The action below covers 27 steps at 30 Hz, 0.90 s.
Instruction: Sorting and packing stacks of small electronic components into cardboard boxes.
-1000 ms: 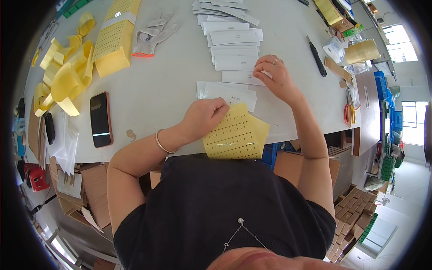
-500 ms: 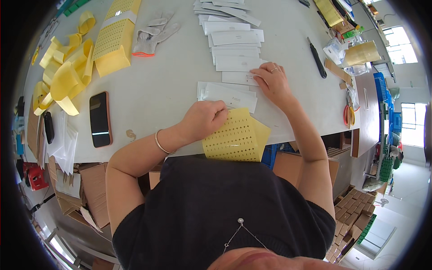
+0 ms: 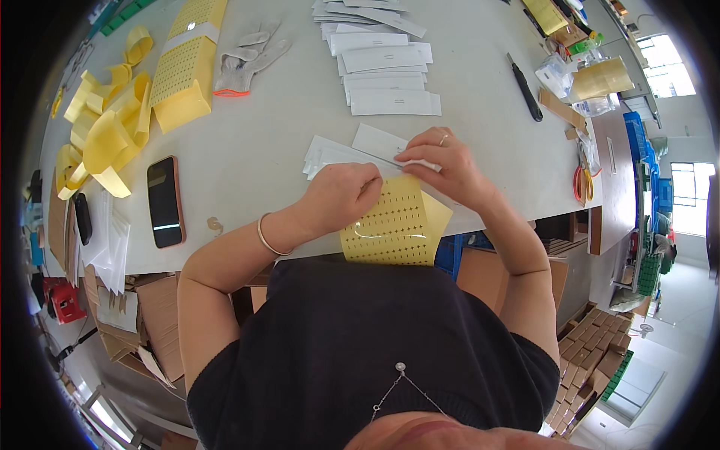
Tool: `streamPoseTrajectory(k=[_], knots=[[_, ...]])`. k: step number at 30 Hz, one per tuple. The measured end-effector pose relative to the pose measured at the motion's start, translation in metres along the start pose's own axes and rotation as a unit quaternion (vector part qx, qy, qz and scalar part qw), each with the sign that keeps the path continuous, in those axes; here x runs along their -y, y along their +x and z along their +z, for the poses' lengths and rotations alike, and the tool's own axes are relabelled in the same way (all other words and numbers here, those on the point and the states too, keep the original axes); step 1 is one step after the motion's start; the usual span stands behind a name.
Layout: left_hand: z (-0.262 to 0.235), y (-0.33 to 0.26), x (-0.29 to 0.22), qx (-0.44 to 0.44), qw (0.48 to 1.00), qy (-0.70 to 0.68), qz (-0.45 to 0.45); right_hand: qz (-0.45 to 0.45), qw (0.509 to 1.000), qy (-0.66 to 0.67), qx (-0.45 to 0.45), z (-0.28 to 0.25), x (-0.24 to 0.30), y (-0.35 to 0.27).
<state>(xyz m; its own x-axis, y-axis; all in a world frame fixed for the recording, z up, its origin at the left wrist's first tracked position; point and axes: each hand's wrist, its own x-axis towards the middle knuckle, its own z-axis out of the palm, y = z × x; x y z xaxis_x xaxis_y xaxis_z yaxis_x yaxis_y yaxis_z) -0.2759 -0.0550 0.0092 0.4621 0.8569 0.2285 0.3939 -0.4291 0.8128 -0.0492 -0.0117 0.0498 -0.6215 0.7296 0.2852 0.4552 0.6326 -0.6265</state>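
Note:
My left hand [image 3: 337, 196] is closed on the top edge of a yellow sheet [image 3: 386, 225] with rows of small dark marks, which bends down over the table's front edge against my shirt. My right hand [image 3: 450, 171] is just beyond it, fingers bent and pinching the right end of a white paper slip [image 3: 375, 140]. That slip lies tilted, partly over a small pile of white slips [image 3: 321, 154] behind my left hand. Farther off, a long overlapping row of white slips [image 3: 386, 60] runs away from me.
At left lie a phone [image 3: 166, 202], curled yellow strips [image 3: 116, 139], a banded yellow sheet stack [image 3: 184, 75] and a grey glove [image 3: 247, 64]. On the right are a black-handled knife [image 3: 526, 94] and scissors [image 3: 582, 180]. Cardboard boxes [image 3: 154, 315] stand below the table edge.
My right hand has come nearer and slightly left, drawing a white slip from the row's near end to the small pile. My left hand still grips the yellow sheet.

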Motion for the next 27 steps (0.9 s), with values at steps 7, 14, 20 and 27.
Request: streamPoseTrajectory(k=[7,14,20,27], knots=[[-0.001,0.004,-0.004,0.003,0.999,-0.020,-0.047,-0.151,0.982,-0.108,0.020,0.011,0.014,0.005],[-0.009,0.010,-0.002,0.006,0.986,-0.084,-0.142,-0.086,0.989,-0.119,-0.012,-0.006,-0.024,0.042],[-0.008,0.009,-0.010,0.072,0.984,-0.084,-0.141,0.002,0.976,-0.212,0.047,0.005,-0.068,0.071],[-0.011,0.012,-0.007,0.087,0.984,-0.070,-0.140,0.010,0.978,-0.206,0.039,0.001,-0.068,0.058]])
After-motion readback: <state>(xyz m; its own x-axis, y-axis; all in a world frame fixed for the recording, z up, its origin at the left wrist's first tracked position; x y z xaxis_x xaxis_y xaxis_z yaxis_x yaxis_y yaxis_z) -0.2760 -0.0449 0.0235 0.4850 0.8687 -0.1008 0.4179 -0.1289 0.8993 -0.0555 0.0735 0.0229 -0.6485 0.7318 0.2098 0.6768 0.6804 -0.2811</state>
